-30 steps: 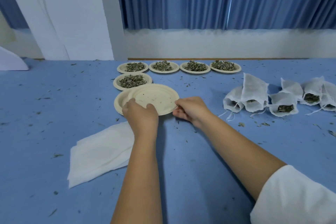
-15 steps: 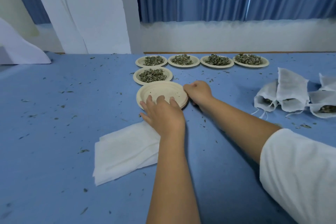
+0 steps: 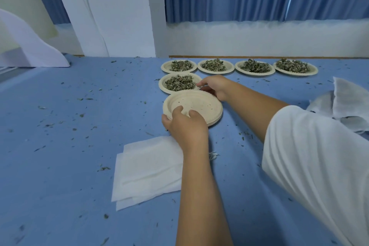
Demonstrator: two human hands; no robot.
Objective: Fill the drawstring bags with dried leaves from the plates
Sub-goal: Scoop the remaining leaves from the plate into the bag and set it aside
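Our left grip (image 3: pixel 185 126) curls its fingers over the near rim of the stack of empty paper plates (image 3: pixel 201 104), thumb at the edge, holding it. Our right grip (image 3: pixel 214 87) reaches past the stack and pinches the right rim of the nearest plate of dried leaves (image 3: pixel 162 84), which sits just behind the stack. Four more leaf plates (image 3: pixel 215 72) line the back of the blue bench (image 3: pixel 60 146). Flat white bags (image 3: pixel 147 168) lie beside our left forearm, filled drawstring bags (image 3: pixel 347 98) at the far right, leaf crumbs scattered around.
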